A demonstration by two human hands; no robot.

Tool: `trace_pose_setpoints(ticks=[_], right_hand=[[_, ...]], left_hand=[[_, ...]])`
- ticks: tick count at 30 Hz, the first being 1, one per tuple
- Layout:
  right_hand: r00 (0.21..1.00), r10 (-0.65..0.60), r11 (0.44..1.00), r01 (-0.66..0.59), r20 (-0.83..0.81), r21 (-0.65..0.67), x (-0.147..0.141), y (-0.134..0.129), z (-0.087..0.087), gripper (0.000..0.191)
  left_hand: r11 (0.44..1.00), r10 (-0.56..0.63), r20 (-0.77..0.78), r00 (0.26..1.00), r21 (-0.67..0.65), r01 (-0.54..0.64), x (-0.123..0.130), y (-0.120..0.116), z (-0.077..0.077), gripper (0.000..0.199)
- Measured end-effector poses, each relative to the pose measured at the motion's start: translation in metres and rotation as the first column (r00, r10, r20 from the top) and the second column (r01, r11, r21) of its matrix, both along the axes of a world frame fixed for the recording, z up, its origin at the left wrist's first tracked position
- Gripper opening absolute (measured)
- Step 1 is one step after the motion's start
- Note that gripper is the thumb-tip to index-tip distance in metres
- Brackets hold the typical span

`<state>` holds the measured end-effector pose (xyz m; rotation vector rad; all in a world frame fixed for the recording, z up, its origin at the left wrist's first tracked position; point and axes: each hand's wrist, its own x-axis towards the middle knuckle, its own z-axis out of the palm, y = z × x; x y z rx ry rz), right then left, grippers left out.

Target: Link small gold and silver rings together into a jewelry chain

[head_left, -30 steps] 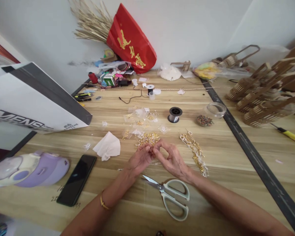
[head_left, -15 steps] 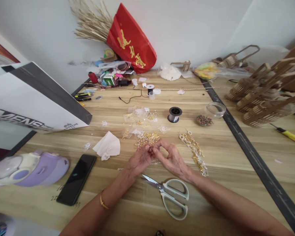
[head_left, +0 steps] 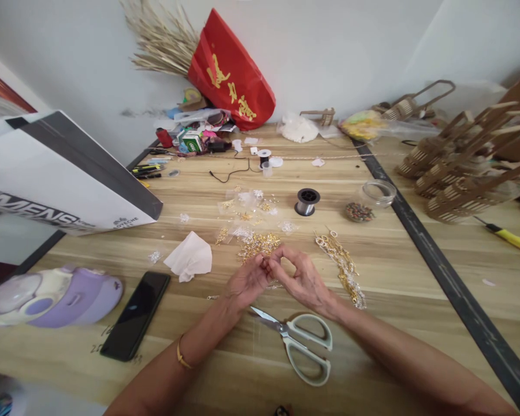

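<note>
Scissors (head_left: 283,330) lie nearest, at five o'clock from the fingertips, blades pointing toward the left wrist; best keep that forearm clear of the tip. Phone (head_left: 135,315) sits between eight and nine. Left hand (head_left: 248,281) and right hand (head_left: 304,281) meet in the middle, each with thumb and finger drawn together in a pinch; whatever is between is too small to make out. Work this fine seems to want resting forearms, light pressure and tips kept in plain sight. A thin chain (head_left: 276,286) shows just under them, finished-looking chains (head_left: 344,266) at three. Gold and silver findings (head_left: 260,244) lie heaped near twelve, close enough that a dropped bit could get lost among them. Farther off, wire spool (head_left: 307,202) at one, bead jar (head_left: 359,212) at two.
</note>
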<state>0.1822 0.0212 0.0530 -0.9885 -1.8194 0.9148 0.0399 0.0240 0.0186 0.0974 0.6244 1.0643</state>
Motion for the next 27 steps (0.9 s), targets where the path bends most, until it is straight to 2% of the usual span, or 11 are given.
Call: trace_pose_setpoints(ticks=[19,27], right_hand=[[1.000,0.002,1.000,-0.002,0.013,0.010,-0.0006,-0.0001,-0.0005,0.016],[1.000,0.004,1.000,-0.005,0.022,0.010,-0.0001,0.0011,-0.0030,0.016]], left_hand=[[1.000,-0.012,-0.006,1.000,-0.021,0.012,0.0000,-0.0005,-0.0007,0.011],[1.000,-0.019,-0.017,1.000,0.011,0.020,-0.0009,-0.0005,-0.0049,0.007]])
